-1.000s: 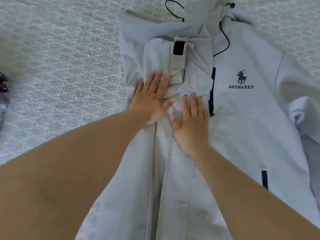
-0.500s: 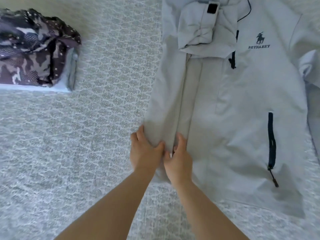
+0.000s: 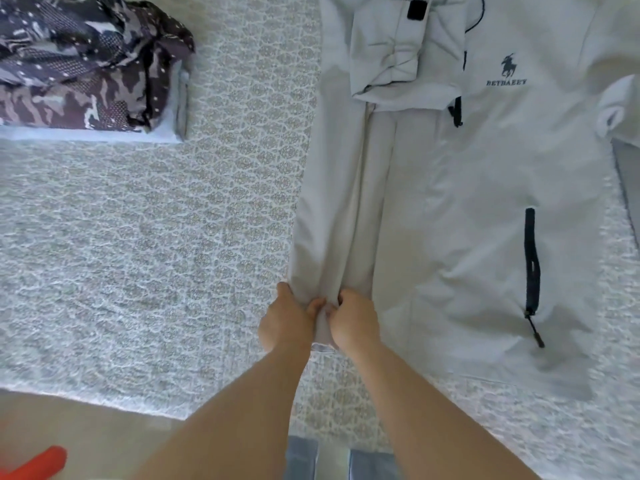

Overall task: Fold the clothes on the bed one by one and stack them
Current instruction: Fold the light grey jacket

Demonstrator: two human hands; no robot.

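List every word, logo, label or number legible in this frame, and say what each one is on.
"BETBAEEY": dark letters on the chest of the pale grey jacket, slightly blurred, so the spelling is uncertain.
Horse-and-rider logo: just above that word; a picture, no letters.
Black patch on the folded sleeve: no text readable.
Camouflage garment: pattern only, no text.
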